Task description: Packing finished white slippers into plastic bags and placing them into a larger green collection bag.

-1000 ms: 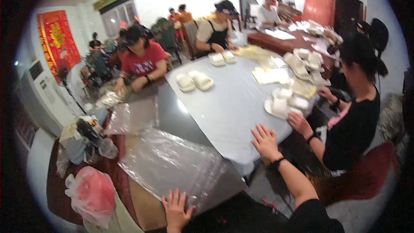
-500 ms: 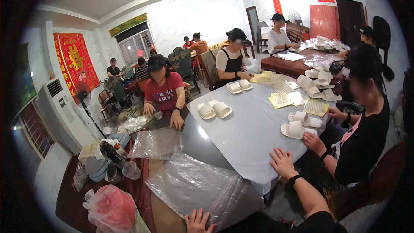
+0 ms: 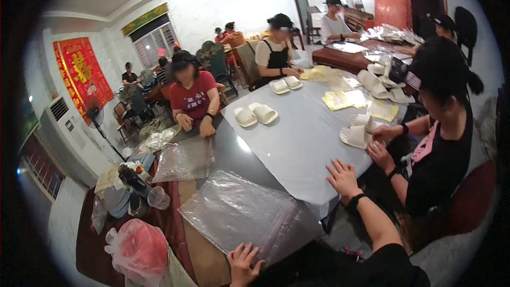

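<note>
My left hand (image 3: 243,263) rests flat, fingers spread, on the near edge of a stack of clear plastic bags (image 3: 239,213) lying on the table. My right hand (image 3: 343,177), with a dark band at the wrist, lies open on the grey sheet (image 3: 297,138) that covers the round table, close to its near edge. Neither hand holds anything. Further along the grey sheet sit pairs of white slippers (image 3: 255,115), out of reach of my hands.
A person in black (image 3: 435,149) at my right handles white slippers (image 3: 357,134). A person in red (image 3: 194,98) sits across behind another clear bag (image 3: 183,160). A pink plastic bag (image 3: 139,250), cups and a bottle (image 3: 135,186) stand at left. More people sit behind.
The view has tilted up, showing more of the room and ceiling. My hands stay flat on the bags and grey sheet, sitting lower in the picture.
</note>
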Tool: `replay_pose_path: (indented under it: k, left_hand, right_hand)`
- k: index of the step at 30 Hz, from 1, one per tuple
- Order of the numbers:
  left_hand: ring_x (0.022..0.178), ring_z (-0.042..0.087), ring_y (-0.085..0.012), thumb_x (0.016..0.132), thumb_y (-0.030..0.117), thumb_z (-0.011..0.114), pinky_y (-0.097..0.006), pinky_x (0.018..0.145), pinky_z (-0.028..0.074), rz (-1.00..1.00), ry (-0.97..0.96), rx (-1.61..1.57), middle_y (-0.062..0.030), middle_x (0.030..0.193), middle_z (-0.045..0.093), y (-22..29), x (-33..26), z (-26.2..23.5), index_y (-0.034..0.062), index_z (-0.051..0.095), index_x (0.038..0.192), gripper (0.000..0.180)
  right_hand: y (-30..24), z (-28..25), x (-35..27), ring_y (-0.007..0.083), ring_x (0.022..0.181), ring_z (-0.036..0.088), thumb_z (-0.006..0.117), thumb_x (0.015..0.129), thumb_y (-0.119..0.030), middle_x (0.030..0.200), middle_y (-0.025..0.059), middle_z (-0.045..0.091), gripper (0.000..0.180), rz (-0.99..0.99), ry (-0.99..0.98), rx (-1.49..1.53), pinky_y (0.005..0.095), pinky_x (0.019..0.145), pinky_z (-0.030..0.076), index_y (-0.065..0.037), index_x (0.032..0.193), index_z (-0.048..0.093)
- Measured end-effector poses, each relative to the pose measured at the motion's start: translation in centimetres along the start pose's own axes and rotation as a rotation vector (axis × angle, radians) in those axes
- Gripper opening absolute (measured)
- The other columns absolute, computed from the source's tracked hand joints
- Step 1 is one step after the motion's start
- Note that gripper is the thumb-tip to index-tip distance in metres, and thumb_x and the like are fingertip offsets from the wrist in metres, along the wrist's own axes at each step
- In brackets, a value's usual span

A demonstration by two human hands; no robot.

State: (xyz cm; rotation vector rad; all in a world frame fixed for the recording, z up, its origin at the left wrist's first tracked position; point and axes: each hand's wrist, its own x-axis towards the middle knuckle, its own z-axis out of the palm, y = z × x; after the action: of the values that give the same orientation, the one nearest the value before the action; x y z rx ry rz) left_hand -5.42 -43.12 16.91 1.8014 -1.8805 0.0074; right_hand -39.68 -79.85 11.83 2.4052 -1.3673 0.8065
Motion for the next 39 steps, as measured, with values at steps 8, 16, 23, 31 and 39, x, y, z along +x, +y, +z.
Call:
replay_pose_path:
  k: [8,16,23,31,39]
  left_hand:
    - [0.136,0.049,-0.0429,0.081,0.032,0.08,-0.059,0.114,0.03,-0.045,0.071,-0.062,-0.0157,0.139,0.063,-1.8,0.2,1.4,0.0095,0.071,0.123,0.048]
    - [0.142,0.043,-0.0438,0.075,0.02,0.081,-0.062,0.122,0.021,-0.111,0.083,-0.003,-0.0192,0.144,0.057,-2.4,-0.1,1.6,0.0076,0.069,0.124,0.051]
    - [0.139,0.046,-0.0446,0.086,0.018,0.074,-0.058,0.117,0.033,-0.043,0.098,0.002,-0.0212,0.141,0.06,-1.7,-0.2,1.5,0.0064,0.066,0.132,0.048]
    - [0.143,0.042,-0.0446,0.086,0.016,0.072,-0.06,0.121,0.025,-0.084,0.046,-0.047,-0.0208,0.147,0.056,-0.2,0.3,0.9,0.0057,0.067,0.128,0.043]
    - [0.129,0.055,-0.0432,0.076,0.017,0.082,-0.059,0.11,0.036,-0.005,0.065,-0.09,-0.0169,0.132,0.067,-0.8,0.8,0.5,0.0113,0.077,0.112,0.037]
  right_hand:
    - [0.3,-0.2,0.7,0.0252,0.138,0.05,0.06,0.098,-0.045,0.15,0.0087,0.055,0.049,0.008,0.006,-0.015,0.0491,0.105,0.035,-0.02,0.14,0.062]
    - [0.1,0.3,0.5,0.0258,0.14,0.048,0.055,0.102,-0.047,0.153,0.0093,0.053,0.049,0.007,0.0,0.016,0.052,0.108,0.033,-0.021,0.142,0.061]
    - [-0.2,-0.3,0.2,0.0273,0.137,0.051,0.06,0.098,-0.046,0.149,0.0102,0.056,0.048,0.0,0.045,0.067,0.0522,0.106,0.034,-0.019,0.136,0.064]
    - [-0.1,-0.8,0.4,0.0268,0.14,0.048,0.06,0.098,-0.046,0.15,0.0102,0.055,0.047,0.019,0.006,0.058,0.0514,0.108,0.032,-0.019,0.137,0.065]
    - [0.0,-0.6,0.1,0.0271,0.14,0.047,0.057,0.101,-0.046,0.15,0.0094,0.055,0.047,0.037,-0.028,0.048,0.0523,0.109,0.031,-0.019,0.139,0.064]
